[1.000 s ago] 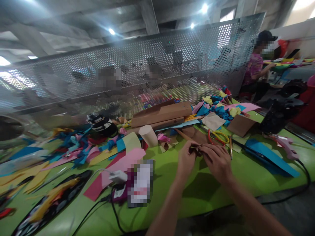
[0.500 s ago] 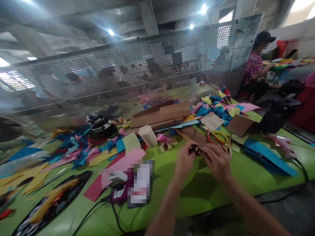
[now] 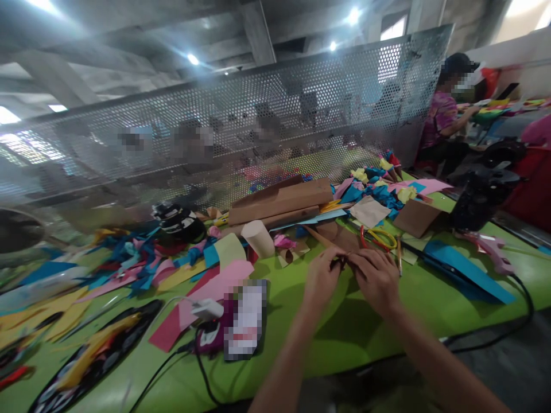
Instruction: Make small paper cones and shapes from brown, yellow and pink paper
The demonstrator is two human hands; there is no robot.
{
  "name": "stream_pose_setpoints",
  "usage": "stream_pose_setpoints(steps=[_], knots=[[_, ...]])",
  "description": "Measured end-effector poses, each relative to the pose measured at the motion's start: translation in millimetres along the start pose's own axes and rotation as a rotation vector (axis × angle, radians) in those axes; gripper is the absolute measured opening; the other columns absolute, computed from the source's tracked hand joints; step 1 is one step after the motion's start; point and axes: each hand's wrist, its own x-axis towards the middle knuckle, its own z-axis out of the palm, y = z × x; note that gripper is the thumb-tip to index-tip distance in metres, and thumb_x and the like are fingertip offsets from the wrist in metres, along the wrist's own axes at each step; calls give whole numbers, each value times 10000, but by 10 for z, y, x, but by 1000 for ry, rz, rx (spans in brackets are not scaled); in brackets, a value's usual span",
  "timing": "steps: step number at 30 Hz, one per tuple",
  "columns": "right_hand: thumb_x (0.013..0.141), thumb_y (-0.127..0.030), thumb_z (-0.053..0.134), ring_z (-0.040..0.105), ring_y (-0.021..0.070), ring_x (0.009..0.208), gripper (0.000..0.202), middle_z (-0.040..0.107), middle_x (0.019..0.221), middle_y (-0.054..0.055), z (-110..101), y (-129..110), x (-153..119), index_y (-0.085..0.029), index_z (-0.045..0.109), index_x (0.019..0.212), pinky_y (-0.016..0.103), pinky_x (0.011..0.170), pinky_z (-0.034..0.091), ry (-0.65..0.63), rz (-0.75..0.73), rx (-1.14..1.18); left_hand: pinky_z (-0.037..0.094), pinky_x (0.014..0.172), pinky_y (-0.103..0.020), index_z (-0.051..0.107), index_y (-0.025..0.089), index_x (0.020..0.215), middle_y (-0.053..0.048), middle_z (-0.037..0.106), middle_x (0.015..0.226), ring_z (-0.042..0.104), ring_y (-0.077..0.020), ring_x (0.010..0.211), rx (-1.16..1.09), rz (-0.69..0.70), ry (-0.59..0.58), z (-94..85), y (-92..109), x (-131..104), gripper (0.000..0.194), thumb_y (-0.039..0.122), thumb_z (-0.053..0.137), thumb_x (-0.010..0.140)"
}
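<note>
Both of my hands meet over the green table [image 3: 284, 321]. Thumb and fingers of my left hand [image 3: 322, 275] pinch a small brown paper piece [image 3: 343, 261], mostly hidden between the hands. My right hand [image 3: 376, 278] closes on the same piece from the other side. Behind them lies brown paper [image 3: 338, 234]. Yellow-handled scissors [image 3: 381, 238] rest just beyond my right hand, beside a thin pencil-like stick [image 3: 399, 255]. A cream paper roll [image 3: 258, 238] stands to the left, near a crumpled pink paper [image 3: 284, 241].
A phone [image 3: 246, 321] and white plug [image 3: 207, 308] lie left of my arms. At the right are blue paper [image 3: 469, 269] and a pink glue gun [image 3: 495, 249] with a black cable. A perforated metal screen [image 3: 275, 115] crosses behind; a person [image 3: 445, 115] sits beyond.
My hands have stayed together, with a slight shift of the fingers around the brown piece. The view has moved slightly.
</note>
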Motion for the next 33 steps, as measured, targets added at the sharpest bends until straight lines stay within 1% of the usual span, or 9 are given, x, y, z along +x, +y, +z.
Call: stream_pose_setpoints(steps=[6, 12, 14, 17, 22, 25, 27, 30, 33], knots=[[963, -184, 632, 669, 210, 914, 145, 759, 990, 32, -13, -25, 11, -262, 744, 1012, 374, 828, 431, -13, -4, 9, 530, 733, -271, 720, 226, 955, -55, 707, 936, 661, -189, 808, -79, -48, -9, 9, -103, -72, 227, 123, 544, 855], [961, -201, 642, 672, 217, 916, 120, 750, 980, 31, -15, -39, 17, -268, 733, 1001, 383, 858, 446, -27, 47, 82, 542, 688, -256, 715, 199, 903, -32, 692, 846, 645, -155, 726, -230, -129, 47, 56, -189, -69, 122, 207, 603, 856], [950, -229, 662, 668, 229, 930, 91, 734, 979, 45, -19, -13, 22, -264, 724, 1006, 388, 861, 478, -2, 139, 182, 544, 641, -255, 700, 185, 870, -21, 688, 802, 635, -141, 663, -361, -202, 81, 65, -187, -46, 97, 260, 658, 825], [919, -270, 699, 661, 240, 975, 167, 704, 1050, 65, -39, 46, 42, -258, 715, 1085, 381, 841, 533, -4, 318, 394, 532, 553, -249, 666, 175, 841, -15, 698, 797, 633, -129, 585, -522, -318, 112, 58, -153, -25, 204, 337, 749, 749], [881, -352, 737, 694, 232, 933, 347, 733, 1068, 73, -49, 95, 52, -246, 712, 1210, 357, 789, 570, -192, 601, 823, 499, 503, -224, 632, 169, 809, 1, 700, 760, 616, -107, 525, -627, -397, 140, 32, -66, -40, 321, 363, 841, 663], [850, -382, 771, 719, 226, 892, 347, 771, 1020, 70, -22, 83, 33, -235, 732, 1162, 329, 745, 578, -271, 774, 1092, 481, 501, -212, 623, 167, 780, 4, 695, 729, 597, -96, 523, -655, -413, 145, 26, -34, -48, 348, 369, 867, 637], [832, -386, 791, 724, 225, 876, 318, 780, 1003, 68, -10, 73, 24, -235, 751, 1109, 320, 730, 577, -284, 831, 1168, 463, 492, -203, 624, 166, 775, 7, 687, 707, 584, -92, 517, -657, -419, 142, 25, -31, -49, 354, 371, 874, 631], [836, -374, 791, 711, 216, 853, 318, 765, 989, 67, -25, 60, 24, -239, 744, 1120, 312, 706, 572, -237, 802, 1119, 440, 477, -199, 632, 165, 787, 13, 676, 687, 573, -89, 496, -646, -423, 126, 25, -45, -52, 341, 365, 866, 641], [868, -305, 762, 680, 197, 866, 249, 711, 1028, 61, -74, 34, 33, -259, 739, 1112, 314, 735, 571, -129, 628, 888, 429, 470, -201, 632, 166, 815, 9, 680, 693, 603, -105, 497, -625, -436, 118, 29, -59, -66, 330, 363, 853, 668]])
